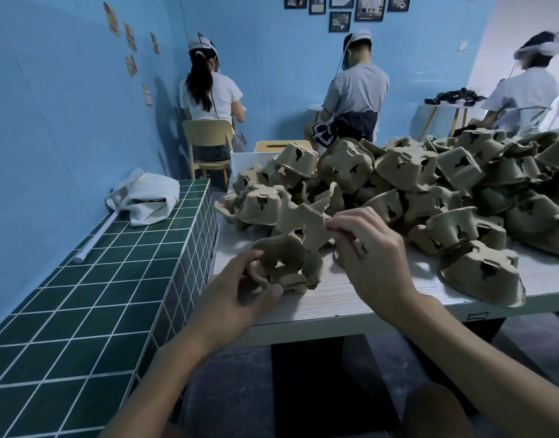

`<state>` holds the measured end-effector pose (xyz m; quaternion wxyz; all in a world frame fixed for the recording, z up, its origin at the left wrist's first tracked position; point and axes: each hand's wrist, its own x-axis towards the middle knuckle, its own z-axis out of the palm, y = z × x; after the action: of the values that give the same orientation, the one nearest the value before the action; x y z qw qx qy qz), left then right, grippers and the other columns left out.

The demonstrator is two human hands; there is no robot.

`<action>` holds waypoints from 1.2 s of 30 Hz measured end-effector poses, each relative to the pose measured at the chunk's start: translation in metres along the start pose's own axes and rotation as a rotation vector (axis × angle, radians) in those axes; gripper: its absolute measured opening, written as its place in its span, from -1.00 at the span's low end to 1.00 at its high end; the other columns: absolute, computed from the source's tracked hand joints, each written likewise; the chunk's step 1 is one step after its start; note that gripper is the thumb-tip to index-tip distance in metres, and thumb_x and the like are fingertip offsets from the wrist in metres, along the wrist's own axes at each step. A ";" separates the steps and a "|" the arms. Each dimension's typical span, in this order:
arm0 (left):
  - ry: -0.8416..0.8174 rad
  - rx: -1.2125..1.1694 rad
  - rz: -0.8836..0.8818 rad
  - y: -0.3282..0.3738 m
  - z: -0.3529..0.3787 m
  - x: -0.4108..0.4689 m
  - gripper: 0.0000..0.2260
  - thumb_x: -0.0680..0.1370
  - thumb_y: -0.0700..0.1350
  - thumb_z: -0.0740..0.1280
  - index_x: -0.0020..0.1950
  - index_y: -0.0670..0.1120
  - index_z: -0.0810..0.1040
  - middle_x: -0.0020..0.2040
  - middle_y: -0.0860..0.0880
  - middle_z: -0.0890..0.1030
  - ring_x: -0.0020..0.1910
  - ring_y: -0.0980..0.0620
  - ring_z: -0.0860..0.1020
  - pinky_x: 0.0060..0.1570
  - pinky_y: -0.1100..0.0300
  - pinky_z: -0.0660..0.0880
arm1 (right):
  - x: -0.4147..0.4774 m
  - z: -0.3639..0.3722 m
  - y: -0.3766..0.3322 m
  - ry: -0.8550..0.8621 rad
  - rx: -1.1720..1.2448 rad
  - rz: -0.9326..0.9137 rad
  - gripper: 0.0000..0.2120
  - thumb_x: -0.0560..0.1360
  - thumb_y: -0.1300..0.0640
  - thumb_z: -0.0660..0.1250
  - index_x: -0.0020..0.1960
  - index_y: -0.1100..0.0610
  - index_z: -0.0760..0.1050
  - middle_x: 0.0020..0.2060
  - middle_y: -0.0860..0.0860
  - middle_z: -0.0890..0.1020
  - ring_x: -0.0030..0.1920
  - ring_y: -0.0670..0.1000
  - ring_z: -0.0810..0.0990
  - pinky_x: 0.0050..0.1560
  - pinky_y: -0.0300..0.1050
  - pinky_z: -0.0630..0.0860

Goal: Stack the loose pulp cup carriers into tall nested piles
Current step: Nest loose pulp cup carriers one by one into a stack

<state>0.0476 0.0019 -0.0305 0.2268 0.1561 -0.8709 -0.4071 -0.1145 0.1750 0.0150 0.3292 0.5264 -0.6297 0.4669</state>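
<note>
A big heap of loose brown pulp cup carriers (407, 175) covers the pale wooden table (332, 298), most lying upside down. Near the table's front left corner, my left hand (240, 289) grips a short nested pile of carriers (291, 263) by its near rim. Just above that pile my right hand (370, 248) pinches the edge of a single tilted carrier (306, 216), which hangs over the pile's far side. One more upturned carrier (483, 275) lies alone by the front edge on the right.
A green tiled counter (91, 295) adjoins the table on the left, with a white cloth bag (145, 194) and a white stick on it. Three people sit with their backs turned at the blue wall (66, 105). A white box (249, 162) stands behind the heap.
</note>
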 end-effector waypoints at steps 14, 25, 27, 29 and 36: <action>-0.013 -0.081 0.024 0.003 -0.002 0.000 -0.08 0.29 0.43 0.43 0.40 0.55 -0.17 0.21 0.26 0.62 0.25 0.21 0.56 0.35 0.03 0.42 | -0.013 0.002 -0.005 -0.282 0.020 -0.075 -0.81 0.45 0.38 0.35 0.05 0.28 0.59 0.02 0.06 0.58 -0.01 0.08 0.56 0.03 -0.19 0.46; -0.002 0.038 0.059 0.002 -0.002 -0.001 -0.41 0.40 0.47 0.19 0.40 0.36 0.30 0.21 0.35 0.49 0.16 0.41 0.48 0.20 0.20 0.47 | -0.021 0.006 0.001 -0.404 0.023 -0.025 -0.85 0.54 0.07 0.36 -0.05 0.13 0.65 -0.09 -0.07 0.59 -0.11 0.00 0.53 -0.06 0.03 0.45; 0.008 0.051 0.059 -0.001 -0.001 -0.001 -0.43 0.41 0.46 0.19 0.38 0.32 0.35 0.16 0.24 0.55 0.12 0.29 0.53 0.17 0.12 0.50 | -0.023 0.005 0.004 -0.415 0.009 -0.005 -0.80 0.56 0.02 0.32 -0.04 0.11 0.65 -0.07 -0.09 0.59 -0.08 0.00 0.53 -0.05 0.04 0.44; 0.012 0.051 0.064 -0.001 -0.001 -0.001 -0.43 0.41 0.45 0.21 0.38 0.28 0.37 0.15 0.22 0.56 0.10 0.29 0.54 0.12 0.22 0.49 | -0.024 0.004 0.007 -0.400 -0.045 0.026 -0.77 0.58 -0.02 0.26 0.01 0.08 0.63 -0.01 -0.10 0.58 0.00 -0.04 0.51 0.05 0.02 0.41; 0.019 -0.014 0.073 0.005 -0.002 -0.002 -0.36 0.42 0.38 0.24 0.42 0.10 0.39 0.12 0.23 0.56 0.11 0.42 0.50 0.01 0.57 0.39 | -0.010 0.011 0.033 -0.458 -0.541 0.294 -0.69 0.57 -0.10 0.20 0.26 -0.09 0.53 0.24 -0.04 0.52 0.30 0.10 0.33 0.26 0.10 0.17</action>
<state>0.0496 0.0048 -0.0263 0.2509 0.1265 -0.8708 -0.4034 -0.1433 0.1685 -0.0055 0.2365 0.4153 -0.8562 0.1964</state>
